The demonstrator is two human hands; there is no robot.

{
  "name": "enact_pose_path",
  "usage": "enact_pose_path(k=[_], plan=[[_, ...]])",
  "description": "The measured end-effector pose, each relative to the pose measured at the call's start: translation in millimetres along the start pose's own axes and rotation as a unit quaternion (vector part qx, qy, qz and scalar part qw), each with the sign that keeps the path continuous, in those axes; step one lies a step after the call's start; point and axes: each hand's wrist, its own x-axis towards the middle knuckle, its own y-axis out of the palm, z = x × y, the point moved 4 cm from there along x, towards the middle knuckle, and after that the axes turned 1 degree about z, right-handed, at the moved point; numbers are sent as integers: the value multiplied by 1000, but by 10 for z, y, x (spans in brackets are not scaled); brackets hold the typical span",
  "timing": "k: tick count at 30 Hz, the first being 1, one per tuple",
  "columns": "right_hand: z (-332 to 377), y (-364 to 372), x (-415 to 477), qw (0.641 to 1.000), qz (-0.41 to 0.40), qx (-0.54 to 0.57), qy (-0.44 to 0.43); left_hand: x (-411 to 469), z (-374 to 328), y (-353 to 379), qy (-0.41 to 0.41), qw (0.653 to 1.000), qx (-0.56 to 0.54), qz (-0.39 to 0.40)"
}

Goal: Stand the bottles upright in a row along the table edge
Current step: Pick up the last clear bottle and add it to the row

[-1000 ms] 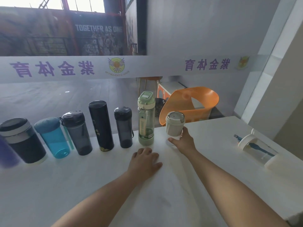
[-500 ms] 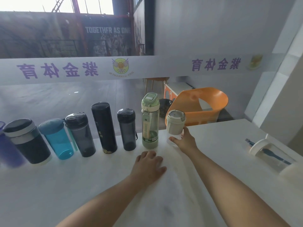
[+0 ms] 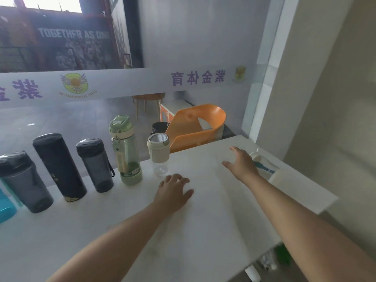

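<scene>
The table (image 3: 203, 210) is looking smooth and matt white — the green bottle (image 3: 127, 153) is showing translucent, glossy plastic — the black flask (image 3: 59, 167) matt.

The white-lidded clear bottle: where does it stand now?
In the head view the white-lidded clear bottle stands upright at the right end of the row, just right of the green bottle, untouched by the hands.

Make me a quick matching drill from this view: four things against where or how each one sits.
Things:
1. green bottle
2. cream-lidded clear bottle
3. left hand
4. white-capped bottle

States:
A. lying on its side, far right
B. flat on the table
C. upright, right end of the row
D. upright, between a dark grey bottle and the row's end bottle

Pairs: 1-D, 2-C, 3-B, 4-A
</scene>
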Motion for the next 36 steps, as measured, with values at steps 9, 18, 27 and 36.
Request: enact_pose_path(k=[9,18,27,36], plan=[[-973,-553,-126,986,-20,-129,103,198,-687,317,57,998,18,29],[-1204,-385,-72,970,-18,-204,131,153,-511,318,36,998,29,39],[-1046,-244,50,979,-3,-100,177,90,-331,259,16,998,41,39],[-298,419,33,964,38,209,162,-107,-32,92,-18,998,60,30]])
